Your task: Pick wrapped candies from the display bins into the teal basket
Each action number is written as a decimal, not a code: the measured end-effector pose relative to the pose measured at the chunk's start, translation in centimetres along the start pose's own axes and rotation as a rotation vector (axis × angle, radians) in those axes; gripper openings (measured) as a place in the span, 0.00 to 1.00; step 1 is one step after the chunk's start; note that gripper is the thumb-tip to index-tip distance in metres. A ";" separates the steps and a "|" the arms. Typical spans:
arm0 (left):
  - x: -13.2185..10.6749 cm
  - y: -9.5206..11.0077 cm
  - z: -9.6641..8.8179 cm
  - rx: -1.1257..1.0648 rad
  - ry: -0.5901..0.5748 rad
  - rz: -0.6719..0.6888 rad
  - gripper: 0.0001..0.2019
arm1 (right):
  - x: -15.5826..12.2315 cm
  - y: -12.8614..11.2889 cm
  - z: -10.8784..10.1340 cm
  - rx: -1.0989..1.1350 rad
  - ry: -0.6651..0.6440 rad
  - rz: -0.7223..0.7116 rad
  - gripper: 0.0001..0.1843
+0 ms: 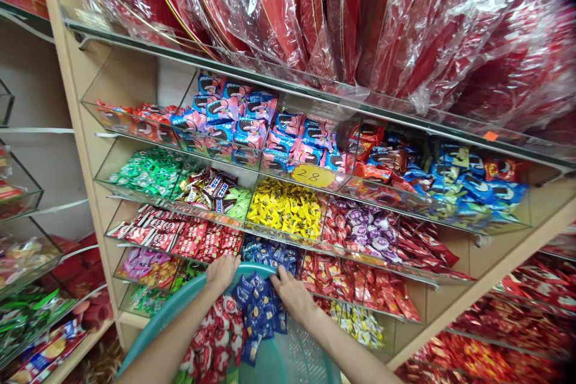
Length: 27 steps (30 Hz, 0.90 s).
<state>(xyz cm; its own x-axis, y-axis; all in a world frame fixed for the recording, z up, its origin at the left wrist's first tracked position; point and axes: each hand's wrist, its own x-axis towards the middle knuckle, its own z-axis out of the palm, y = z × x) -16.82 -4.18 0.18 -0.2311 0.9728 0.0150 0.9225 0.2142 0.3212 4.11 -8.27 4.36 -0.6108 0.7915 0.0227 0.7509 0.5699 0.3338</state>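
Observation:
A large teal plastic basket (168, 307) is tilted up against the shelf front. My left hand (221, 275) is closed on its far rim, left of the middle. My right hand (292, 295) has its fingers curled over the same rim, a little to the right. Inside the basket lie blue wrapped candies (258, 306) and red-and-white wrapped candies (216, 336), with bits of green at the bottom. Just beyond the rim, between my hands, a shelf compartment holds dark blue packets (270, 252).
Clear-fronted shelves hold yellow candies (285, 207), purple candies (366, 225), green candies (150, 171) and blue-pink cookie packs (238, 111). A yellow price tag (314, 176) reads 28. Plastic-wrapped red goods (288, 6) fill the top shelf. Wooden uprights (74, 102) stand at the sides.

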 end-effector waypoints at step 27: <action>0.3 -0.3 0.3 0.026 0.028 0.061 0.25 | 2.8 -0.4 2.5 0.022 0.041 -0.126 0.17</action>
<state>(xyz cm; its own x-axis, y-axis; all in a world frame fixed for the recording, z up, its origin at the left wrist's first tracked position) -17.07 -3.93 -0.23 -0.1821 0.9814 0.0603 0.9428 0.1569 0.2940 2.71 -5.77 1.91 -0.7102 0.7037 0.0200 0.6722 0.6695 0.3161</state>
